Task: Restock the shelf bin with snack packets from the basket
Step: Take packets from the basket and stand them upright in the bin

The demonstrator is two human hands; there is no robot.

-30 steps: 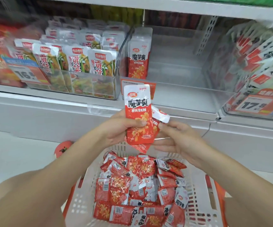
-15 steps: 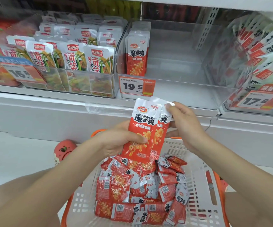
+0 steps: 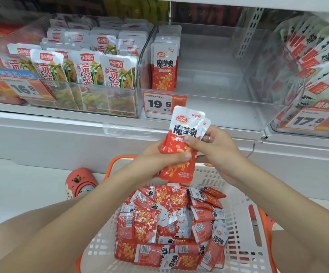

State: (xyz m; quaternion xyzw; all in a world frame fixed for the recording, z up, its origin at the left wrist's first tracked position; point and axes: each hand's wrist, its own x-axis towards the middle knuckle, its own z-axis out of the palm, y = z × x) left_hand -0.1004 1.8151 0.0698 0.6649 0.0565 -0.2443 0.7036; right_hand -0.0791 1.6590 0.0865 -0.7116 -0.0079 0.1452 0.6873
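Note:
Both hands hold a small stack of red-and-white snack packets (image 3: 183, 134) upright above the basket. My left hand (image 3: 163, 160) grips the lower half with the thumb across the front. My right hand (image 3: 214, 148) pinches the stack's right side, thumb on the front. Below, a white basket (image 3: 244, 223) with orange handles holds several loose packets (image 3: 169, 219) of the same kind. The clear shelf bin (image 3: 218, 107) ahead holds one row of matching packets (image 3: 164, 67) at its left wall; the rest of it is bare.
A neighbouring bin (image 3: 100, 99) on the left is full of white-and-green packets. Another stocked bin (image 3: 317, 75) stands at the right. Price tags (image 3: 159, 103) hang on the bin fronts. A red clog (image 3: 80, 182) sits on the floor left of the basket.
The loose, fanned packets have been squared into a neat stack. My right hand moved from behind the packets to their right side, thumb on the front. The stack sits slightly right of before.

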